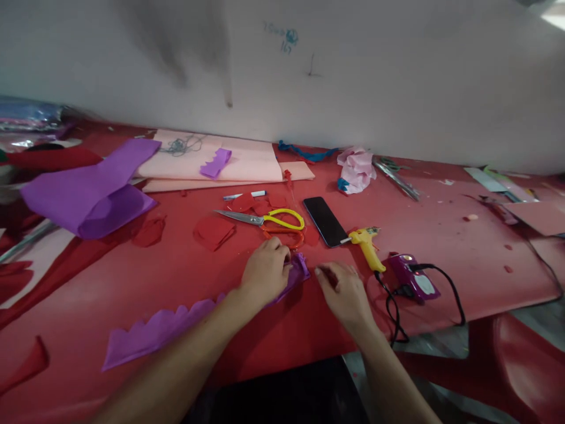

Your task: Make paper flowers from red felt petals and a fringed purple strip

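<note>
A long purple strip [165,324] with a scalloped edge lies across the red table, passing under my left forearm. Near its right end, my left hand [267,268] is closed on it, fingers bent over the material. That end [301,266] looks gathered or rolled. My right hand [346,294] is just right of the strip, apart from it, with thumb and forefinger drawn together; anything between them is too small to make out. Scissors [282,221] with yellow and orange handles lie just beyond my left hand. A yellow glue gun [367,248] rests beyond my right hand.
A phone [325,221] lies by the glue gun's nozzle. Right of it, black cords run from a purple power box [414,278]. Red cut pieces [215,232], a pen [245,195], pink sheets [251,159] and a large purple sheet [88,191] cover the back and left.
</note>
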A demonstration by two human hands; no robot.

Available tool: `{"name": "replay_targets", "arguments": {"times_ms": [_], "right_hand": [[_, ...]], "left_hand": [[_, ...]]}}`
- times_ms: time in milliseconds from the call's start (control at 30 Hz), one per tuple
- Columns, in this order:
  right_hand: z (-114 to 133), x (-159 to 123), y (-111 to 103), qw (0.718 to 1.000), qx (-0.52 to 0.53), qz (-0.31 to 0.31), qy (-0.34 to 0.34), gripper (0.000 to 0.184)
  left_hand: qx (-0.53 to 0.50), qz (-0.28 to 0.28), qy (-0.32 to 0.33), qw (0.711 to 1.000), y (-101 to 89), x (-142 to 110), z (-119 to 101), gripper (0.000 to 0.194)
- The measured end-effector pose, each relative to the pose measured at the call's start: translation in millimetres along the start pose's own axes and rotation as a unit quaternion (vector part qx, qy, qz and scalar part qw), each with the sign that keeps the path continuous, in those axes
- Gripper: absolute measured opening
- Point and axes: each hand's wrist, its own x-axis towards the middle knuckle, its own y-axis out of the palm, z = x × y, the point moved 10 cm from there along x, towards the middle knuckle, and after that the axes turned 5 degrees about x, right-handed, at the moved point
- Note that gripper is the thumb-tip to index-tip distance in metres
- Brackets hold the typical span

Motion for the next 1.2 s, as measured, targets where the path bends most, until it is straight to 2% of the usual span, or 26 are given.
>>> {"name": "replay_targets", "arguments": {"times_ms": [133, 300, 400, 500, 567, 667, 767, 833, 900, 967, 1067, 1200], "right_hand": [[6, 1, 7, 1.000, 0.013, 0.008, -0.007, 0.013], [10, -1, 8, 1.000, -0.003, 0.007, -0.025, 0.011], [13, -1, 11, 0.999, -0.039, -0.003, -0.036, 0.010], [15, 0, 14, 0.996, -0.073, -0.007, -0.047, 0.010], [16, 3, 14, 0.996, -0.068, -0.017, -0.058, 0.012], [19, 7, 10, 0.996, -0.009, -0.049, -0.075, 0.012], [25, 16, 6, 0.992, 0.053, -0.067, -0.090, 0.010], [34, 23, 5, 0.990, 0.065, -0.061, -0.106, 0.009], [47, 31, 5, 0.988, 0.065, -0.045, -0.133, 0.010], [59, 38, 5, 0.984, 0.067, -0.022, -0.161, 0.012], [70, 49, 6, 0.980, 0.083, 0.018, -0.179, 0.014], [66, 63, 11, 0.969, 0.188, 0.072, -0.146, 0.012]], "left_hand": [[-0.005, -0.006, 0.011, 1.000, 2.1, 0, -1, 0.009], [-0.047, -0.028, 0.009, 0.998, -1.6, 1, 4, 0.011], [-0.125, -0.029, -0.014, 0.992, -4.2, 3, 11, 0.010], [-0.237, -0.001, -0.072, 0.969, 1.9, 3, 22, 0.007], [-0.309, 0.002, -0.121, 0.943, 5.8, 1, 29, 0.003], [-0.413, -0.023, -0.186, 0.891, 5.9, -2, 38, 0.006], [-0.542, -0.038, -0.239, 0.804, 5.4, -6, 43, 0.014], [-0.614, -0.024, -0.260, 0.745, 6.0, -6, 43, 0.023], [-0.650, 0.002, -0.254, 0.716, 4.9, -5, 40, 0.031], [-0.661, 0.015, -0.234, 0.712, 2.2, -2, 40, 0.034], [-0.655, -0.015, -0.213, 0.725, -3.5, 3, 47, 0.030], [-0.642, -0.056, -0.177, 0.744, -12.9, 8, 52, 0.021]]}}
